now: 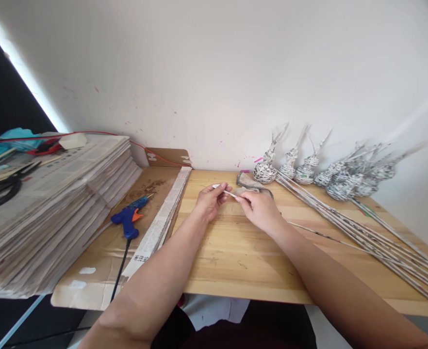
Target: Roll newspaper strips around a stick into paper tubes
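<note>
A thin rolled newspaper tube [229, 193] spans the gap between my two hands above the wooden table. My left hand [214, 199] is closed on its left end, thumb and fingers pinching it. My right hand [259, 208] grips it a little further right, palm down. Past my right wrist a thin newspaper rod [326, 236] runs toward the lower right; whether it is the same tube, I cannot tell. Just behind my right hand lies a folded grey cloth [252, 183].
Left stands a tall newspaper stack [59, 208]. A blue glue gun [127, 219] and newspaper strips [162, 220] lie on cardboard [90, 288]. Several woven paper figures [265, 172] line the wall at right, with a bundle of paper rods [348, 225] before them.
</note>
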Motion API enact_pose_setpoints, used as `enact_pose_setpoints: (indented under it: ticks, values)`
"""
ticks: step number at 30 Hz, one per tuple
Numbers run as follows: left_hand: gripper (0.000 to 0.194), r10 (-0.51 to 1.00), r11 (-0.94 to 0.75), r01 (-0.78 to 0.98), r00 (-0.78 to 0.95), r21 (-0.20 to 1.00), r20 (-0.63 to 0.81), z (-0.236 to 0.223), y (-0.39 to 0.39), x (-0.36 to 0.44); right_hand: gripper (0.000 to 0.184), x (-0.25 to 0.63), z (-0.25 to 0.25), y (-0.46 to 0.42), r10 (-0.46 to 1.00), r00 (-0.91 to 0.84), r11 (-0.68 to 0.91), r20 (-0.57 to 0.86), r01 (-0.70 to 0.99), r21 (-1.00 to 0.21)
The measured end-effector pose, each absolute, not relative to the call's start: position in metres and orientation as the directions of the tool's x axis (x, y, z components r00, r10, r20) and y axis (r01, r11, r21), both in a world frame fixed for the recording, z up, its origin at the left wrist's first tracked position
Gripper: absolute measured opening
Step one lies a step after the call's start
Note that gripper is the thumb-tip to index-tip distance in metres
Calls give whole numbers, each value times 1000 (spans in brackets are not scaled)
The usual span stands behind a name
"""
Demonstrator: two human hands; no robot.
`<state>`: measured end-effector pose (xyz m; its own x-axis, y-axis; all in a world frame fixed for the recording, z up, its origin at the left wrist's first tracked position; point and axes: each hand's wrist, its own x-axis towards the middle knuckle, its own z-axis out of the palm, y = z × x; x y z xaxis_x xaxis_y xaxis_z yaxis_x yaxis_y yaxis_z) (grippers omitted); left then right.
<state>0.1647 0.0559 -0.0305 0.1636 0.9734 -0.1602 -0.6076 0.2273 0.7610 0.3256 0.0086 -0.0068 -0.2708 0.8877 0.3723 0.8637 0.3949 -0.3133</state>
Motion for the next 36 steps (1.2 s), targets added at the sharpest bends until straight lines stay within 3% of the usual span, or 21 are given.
enact_pose_setpoints:
  ticks: [11, 14, 16, 20, 26, 31, 36]
  values:
    - [13, 957, 250, -639, 276, 727, -87, -26, 55, 163, 34, 328, -10, 12, 892, -200, 373, 404, 831, -412]
    - [13, 961, 241, -649, 266, 722, -82, -26, 55, 164, 27, 328, -14, 14, 886, -144, 385, 440, 757, -528]
    - [12, 963, 234, -661, 259, 713, -77, -28, 55, 165, 35, 328, -16, 18, 892, -58, 366, 448, 674, -642]
    - [13, 966, 222, -675, 251, 704, -64, -29, 57, 166, 39, 322, -12, 28, 929, 38, 292, 368, 536, -792]
    - [17, 970, 205, -698, 239, 686, -47, -24, 55, 164, 32, 301, 4, 47, 977, -127, 201, 170, 296, -934]
    - [29, 975, 176, -712, 220, 680, -23, -22, 56, 162, 22, 282, 16, 55, 993, -101, 79, 59, 210, -974]
    - [32, 982, 159, -716, 184, 680, -36, -26, 60, 163, 11, 269, 10, 61, 985, 19, 156, 173, 346, -925]
